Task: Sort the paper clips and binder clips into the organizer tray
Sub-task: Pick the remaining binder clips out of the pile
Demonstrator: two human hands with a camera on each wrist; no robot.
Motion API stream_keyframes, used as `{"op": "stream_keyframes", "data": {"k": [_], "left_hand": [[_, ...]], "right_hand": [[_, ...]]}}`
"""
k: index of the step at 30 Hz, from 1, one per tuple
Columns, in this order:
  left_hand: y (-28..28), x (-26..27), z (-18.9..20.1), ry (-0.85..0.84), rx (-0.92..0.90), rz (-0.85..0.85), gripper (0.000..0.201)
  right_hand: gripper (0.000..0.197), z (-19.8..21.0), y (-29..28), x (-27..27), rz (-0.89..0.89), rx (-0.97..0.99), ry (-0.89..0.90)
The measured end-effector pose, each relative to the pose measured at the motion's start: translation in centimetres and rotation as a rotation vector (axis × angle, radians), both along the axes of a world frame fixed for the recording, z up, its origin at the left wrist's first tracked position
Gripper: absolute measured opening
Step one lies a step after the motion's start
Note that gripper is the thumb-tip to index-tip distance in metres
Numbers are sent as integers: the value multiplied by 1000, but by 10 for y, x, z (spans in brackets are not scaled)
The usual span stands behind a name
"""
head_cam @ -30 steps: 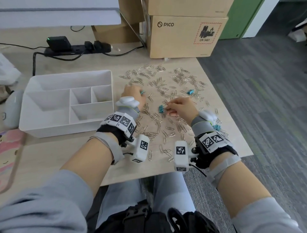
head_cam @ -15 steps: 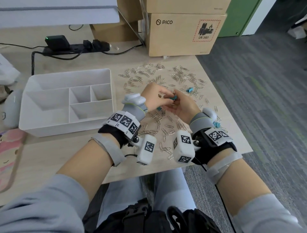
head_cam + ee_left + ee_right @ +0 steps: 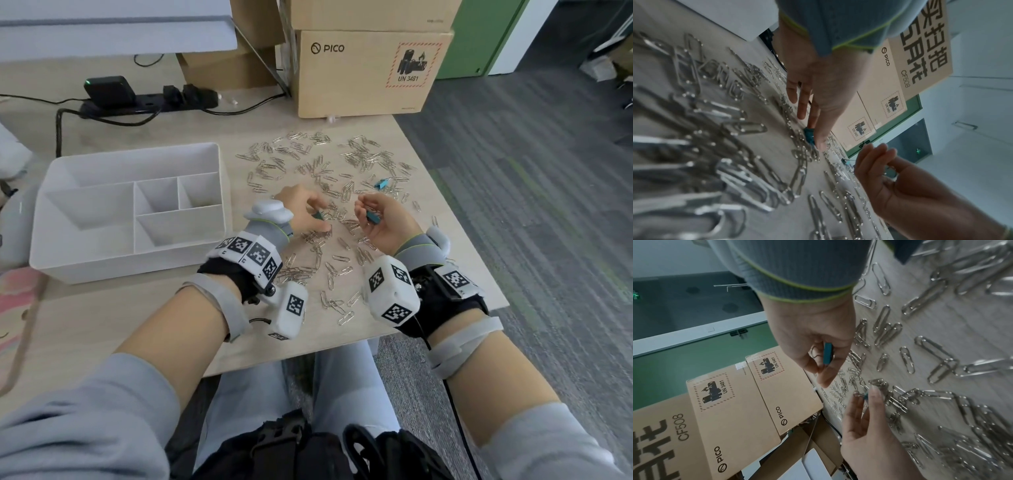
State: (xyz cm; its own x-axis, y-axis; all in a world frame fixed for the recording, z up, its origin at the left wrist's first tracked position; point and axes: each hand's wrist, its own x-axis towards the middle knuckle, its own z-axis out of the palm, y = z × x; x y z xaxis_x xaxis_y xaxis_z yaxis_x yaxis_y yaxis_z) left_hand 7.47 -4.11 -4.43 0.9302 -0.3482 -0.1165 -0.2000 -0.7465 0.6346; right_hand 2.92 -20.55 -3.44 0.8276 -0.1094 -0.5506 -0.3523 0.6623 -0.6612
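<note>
Binder clips [image 3: 372, 217] being gathered: right hand [image 3: 383, 222] pinching one, left hand [image 3: 303, 211] pinching another [image 3: 319, 216] on bench [image 3: 442, 274]. Next, carrying both to organizer tray [image 3: 48, 246].

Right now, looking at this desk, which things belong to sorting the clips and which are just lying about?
Belongs to the job:
paper clips scattered on the desk
teal binder clip held in the right hand
teal binder clip pinched by the left hand
loose binder clip
white tray

Just lying about:
cardboard boxes
power strip
black charger
</note>
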Motion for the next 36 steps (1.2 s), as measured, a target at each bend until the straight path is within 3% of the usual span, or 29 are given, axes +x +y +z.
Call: {"op": "stream_keyframes", "data": {"k": [7, 13, 18, 26, 31, 36], "left_hand": [[-2, 0, -5, -43, 11, 99, 23], [-7, -4, 7, -90, -280, 121, 28], [-23, -7, 19, -92, -375, 52, 28], [-40, -5, 19, -34, -371, -126, 30], [-55, 6, 24, -128, -340, -107, 17], [-66, 25, 19, -99, -152, -148, 21]], "right_hand": [[16, 3, -7, -4, -37, -15, -4], [23, 2, -4, -5, -8, 109, -30], [19, 1, 1, -4, 18, 98, -46], [28, 1, -6, -2, 129, 87, -45], [24, 0, -27, 8, 89, 57, -23], [29, 1, -54, 17, 4, 29, -21]]}}
